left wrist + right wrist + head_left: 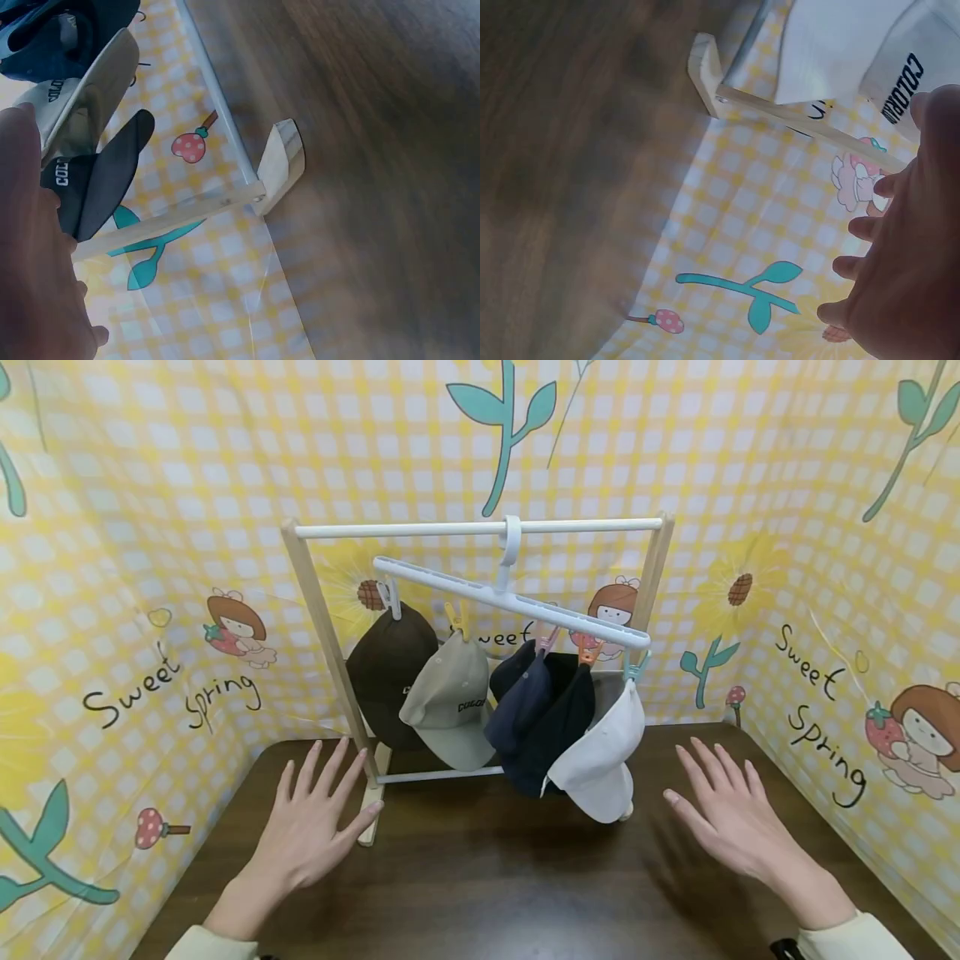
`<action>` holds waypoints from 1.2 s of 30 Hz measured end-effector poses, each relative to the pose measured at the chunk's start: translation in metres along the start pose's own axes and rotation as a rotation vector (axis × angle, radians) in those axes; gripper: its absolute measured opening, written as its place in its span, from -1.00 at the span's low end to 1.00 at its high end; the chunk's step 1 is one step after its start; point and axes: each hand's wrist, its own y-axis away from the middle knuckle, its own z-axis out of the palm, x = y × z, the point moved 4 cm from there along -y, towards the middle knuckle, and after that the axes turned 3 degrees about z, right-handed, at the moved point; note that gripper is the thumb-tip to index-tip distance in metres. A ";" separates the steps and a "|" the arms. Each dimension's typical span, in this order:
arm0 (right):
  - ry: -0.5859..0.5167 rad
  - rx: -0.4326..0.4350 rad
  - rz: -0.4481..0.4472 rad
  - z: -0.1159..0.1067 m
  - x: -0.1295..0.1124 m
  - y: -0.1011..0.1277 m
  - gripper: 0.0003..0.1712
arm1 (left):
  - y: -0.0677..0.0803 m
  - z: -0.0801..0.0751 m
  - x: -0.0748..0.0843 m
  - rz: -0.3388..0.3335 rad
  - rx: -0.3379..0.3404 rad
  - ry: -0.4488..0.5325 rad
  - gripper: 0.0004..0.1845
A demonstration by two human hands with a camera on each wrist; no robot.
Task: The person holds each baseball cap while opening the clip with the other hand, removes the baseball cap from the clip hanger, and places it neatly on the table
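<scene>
Fingers spread and holding nothing, my left hand [311, 822] hovers over the table by the rack's left foot. My right hand [731, 818] is likewise spread, to the right of the caps, touching none of them. Between the hands, a white hanger [510, 602] hooks over the rack's top bar and slants down to the right. Clothespins hold several caps on it: a dark brown cap [390, 677], a beige cap [453, 693], a navy cap [521, 697], a black cap [566, 727] and a white cap [600, 756] at the right end.
The rack has wooden side posts [322, 635], a white top bar [420, 529] and a lower bar [442, 774]. It stands on a dark wooden table [480, 893]. Yellow checked cloth [135, 610] encloses the back and both sides.
</scene>
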 end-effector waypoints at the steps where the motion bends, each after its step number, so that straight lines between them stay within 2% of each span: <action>1: -0.004 0.007 -0.002 -0.002 0.000 -0.001 -0.15 | -0.001 0.000 0.001 0.002 0.000 0.003 -0.19; 8: -0.033 0.070 -0.027 -0.013 -0.004 -0.006 -0.18 | -0.009 -0.003 0.009 0.013 0.031 0.030 -0.20; 17: -0.090 0.236 -0.085 -0.031 -0.018 -0.014 -0.27 | -0.019 -0.010 0.020 0.049 0.097 0.056 -0.22; 27: -0.101 0.271 -0.109 -0.046 -0.028 -0.027 -0.34 | -0.028 -0.014 0.029 0.029 0.082 0.118 -0.26; 36: -0.131 0.309 -0.074 -0.060 -0.033 -0.038 -0.40 | -0.038 -0.017 0.039 0.038 0.146 0.185 -0.32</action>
